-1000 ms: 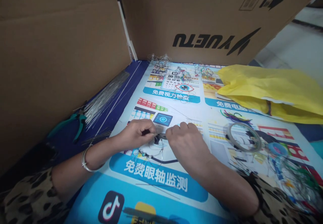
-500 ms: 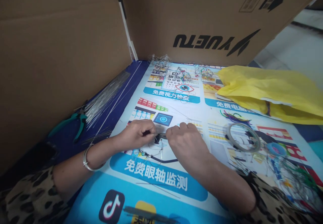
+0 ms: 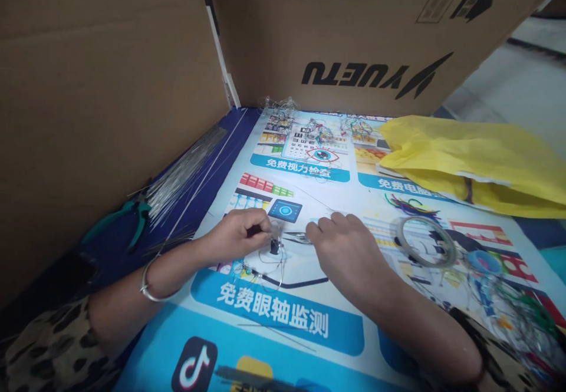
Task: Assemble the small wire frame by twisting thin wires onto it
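Observation:
Left of the middle, my left hand (image 3: 243, 231) pinches a thin wire piece (image 3: 279, 265) between thumb and forefinger. Its loops hang below my fingertips with small beads along them. Across from it, my right hand (image 3: 347, 256) is wrapped around slim needle-nose pliers (image 3: 297, 237). Their jaws point left towards the wire, slightly parted, a short gap from my left fingertips. My right palm hides the handles.
Cardboard walls stand at left and back. Teal-handled pliers (image 3: 140, 222) and a bundle of straight wires (image 3: 186, 171) lie left. On the right are a yellow bag (image 3: 477, 159), a roll of tape (image 3: 409, 250) and tangled coloured strands (image 3: 522, 315). Wire tangles (image 3: 280, 106) lie at the back.
My right hand has drawn right with the pliers, so their jaws now show apart from my left fingertips. My left hand stays nearly in place with the wire piece.

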`<action>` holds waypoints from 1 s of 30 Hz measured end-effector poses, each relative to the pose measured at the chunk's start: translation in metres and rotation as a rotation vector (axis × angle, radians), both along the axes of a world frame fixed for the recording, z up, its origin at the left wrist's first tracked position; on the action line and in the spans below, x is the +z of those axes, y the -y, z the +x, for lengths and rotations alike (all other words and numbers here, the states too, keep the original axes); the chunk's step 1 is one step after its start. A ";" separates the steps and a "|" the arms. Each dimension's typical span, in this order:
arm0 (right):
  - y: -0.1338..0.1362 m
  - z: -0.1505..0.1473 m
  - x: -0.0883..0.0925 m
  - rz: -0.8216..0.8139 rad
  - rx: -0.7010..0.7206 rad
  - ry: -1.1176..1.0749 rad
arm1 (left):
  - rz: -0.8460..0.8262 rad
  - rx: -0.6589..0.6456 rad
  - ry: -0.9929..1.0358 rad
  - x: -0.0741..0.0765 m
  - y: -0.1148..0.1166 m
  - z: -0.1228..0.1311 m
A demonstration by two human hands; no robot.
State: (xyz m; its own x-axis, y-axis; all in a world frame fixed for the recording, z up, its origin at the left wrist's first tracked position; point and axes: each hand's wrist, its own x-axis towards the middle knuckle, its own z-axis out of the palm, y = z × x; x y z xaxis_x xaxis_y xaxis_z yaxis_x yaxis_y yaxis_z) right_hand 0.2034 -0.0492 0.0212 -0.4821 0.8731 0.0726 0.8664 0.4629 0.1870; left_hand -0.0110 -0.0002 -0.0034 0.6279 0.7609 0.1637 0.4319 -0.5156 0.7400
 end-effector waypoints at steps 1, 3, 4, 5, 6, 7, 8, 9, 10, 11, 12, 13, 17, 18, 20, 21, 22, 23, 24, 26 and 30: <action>0.002 0.003 0.001 0.000 0.000 -0.007 | -0.009 0.008 0.001 0.000 0.000 0.000; 0.007 0.005 0.004 0.013 0.026 -0.031 | -0.034 0.027 0.002 0.000 0.000 0.001; 0.010 0.004 0.006 0.026 0.051 -0.052 | -0.047 0.035 0.000 0.001 0.001 0.001; 0.014 0.001 0.007 0.043 0.083 -0.081 | -0.056 0.041 -0.005 0.001 0.001 0.001; 0.018 -0.003 0.007 0.064 0.118 -0.115 | -0.060 0.047 -0.010 0.002 0.001 0.002; 0.023 -0.007 0.007 0.080 0.156 -0.147 | -0.061 0.055 -0.016 0.002 0.002 0.002; 0.027 -0.012 0.006 0.103 0.193 -0.173 | -0.060 0.062 -0.022 0.002 0.002 0.002; 0.030 -0.018 0.004 0.123 0.226 -0.189 | -0.059 0.069 -0.024 0.002 0.002 0.002; 0.033 -0.023 0.001 0.132 0.261 -0.198 | -0.058 0.074 -0.024 0.002 0.002 0.002; 0.036 -0.028 -0.002 0.139 0.285 -0.200 | -0.056 0.078 -0.024 0.002 0.003 0.003; 0.037 -0.032 -0.005 0.155 0.304 -0.204 | -0.055 0.082 -0.022 0.002 0.003 0.003; 0.038 -0.035 -0.009 0.160 0.317 -0.198 | -0.054 0.085 -0.022 0.002 0.003 0.003; 0.038 -0.042 -0.024 0.141 0.320 -0.178 | -0.058 0.106 -0.019 0.002 0.002 0.002; 0.038 -0.042 -0.026 0.128 0.317 -0.180 | -0.062 0.107 -0.020 0.002 0.002 0.002; 0.037 -0.043 -0.030 0.102 0.309 -0.192 | -0.068 0.109 -0.020 0.003 0.001 0.002; 0.036 -0.042 -0.031 0.097 0.307 -0.205 | -0.071 0.108 -0.019 0.003 0.001 0.002; 0.036 -0.041 -0.031 0.100 0.308 -0.221 | -0.076 0.107 -0.017 0.003 0.001 0.001; 0.036 -0.040 -0.031 0.109 0.311 -0.239 | -0.083 0.108 -0.014 0.004 0.001 0.001; 0.035 -0.038 -0.030 0.121 0.314 -0.258 | -0.090 0.108 -0.010 0.004 0.001 0.001; 0.033 -0.032 -0.027 0.149 0.306 -0.288 | -0.109 0.095 -0.003 0.003 0.001 0.000; 0.023 -0.017 -0.022 0.153 0.205 -0.213 | -0.122 0.046 0.022 0.001 -0.001 -0.001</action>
State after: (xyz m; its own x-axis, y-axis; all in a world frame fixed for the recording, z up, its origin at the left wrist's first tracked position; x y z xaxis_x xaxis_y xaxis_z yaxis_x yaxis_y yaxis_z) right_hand 0.1867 -0.0725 -0.0008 -0.6068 0.7303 0.3139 0.7850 0.6125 0.0924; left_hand -0.0123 0.0006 -0.0022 0.5895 0.8037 0.0811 0.4361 -0.4011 0.8055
